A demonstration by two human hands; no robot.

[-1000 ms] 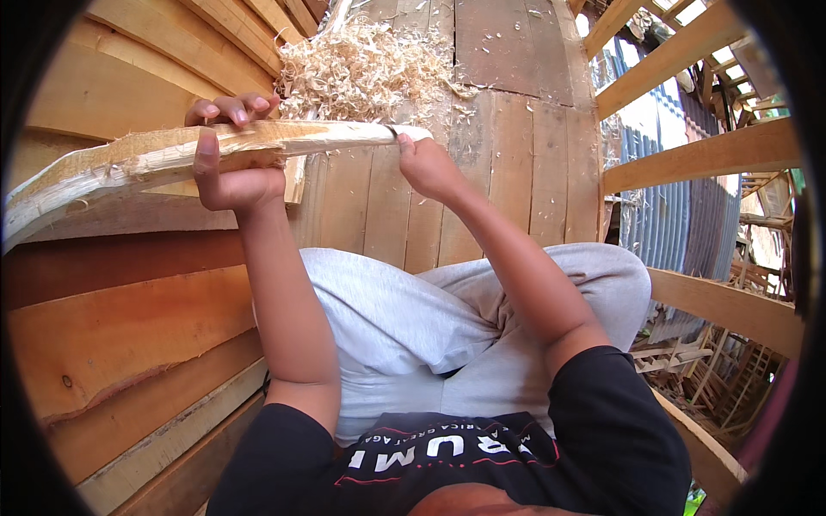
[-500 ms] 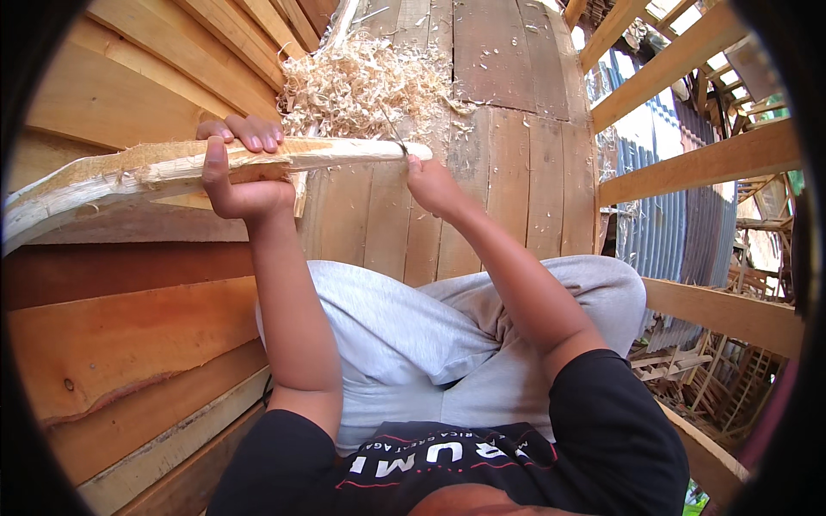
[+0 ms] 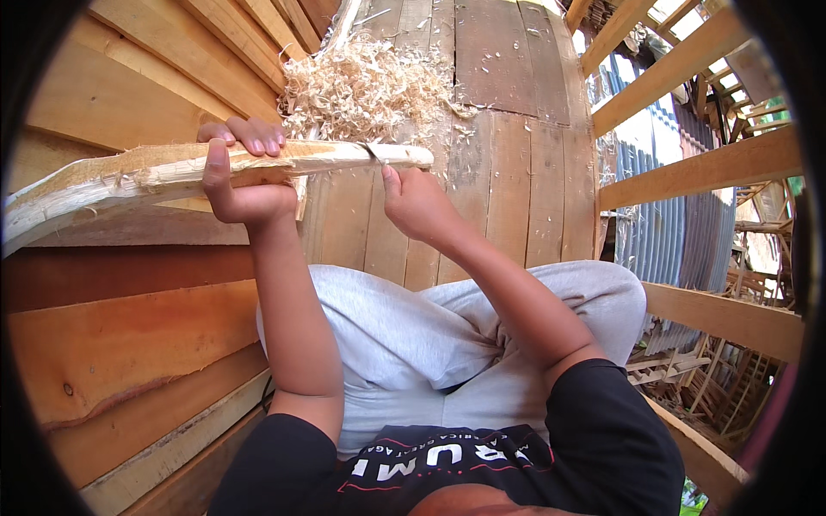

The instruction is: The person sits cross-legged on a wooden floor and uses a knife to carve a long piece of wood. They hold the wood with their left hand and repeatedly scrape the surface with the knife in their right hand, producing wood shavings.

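Observation:
A long, pale, peeled wooden pole (image 3: 155,178) stretches from the left rim to a rounded narrow end in the middle of the view. My left hand (image 3: 244,200) grips it from below, thumb on the near side and fingertips curling over the far side. Close to the narrow end, my right hand (image 3: 419,205) is closed on a knife. Its thin dark blade (image 3: 371,153) lies across the pole, touching the wood; the handle is hidden in my fist.
Curly wood shavings (image 3: 370,86) are heaped on the plank floor (image 3: 508,189) beyond the pole. Stacked boards (image 3: 129,335) line my left side. Wooden rails (image 3: 688,172) stand on the right, with corrugated metal sheets (image 3: 654,224) behind them. My crossed legs (image 3: 396,335) are below my arms.
My right hand and the knife blade have slid left along the pole, away from its narrow end. The left hand keeps its grip in nearly the same place.

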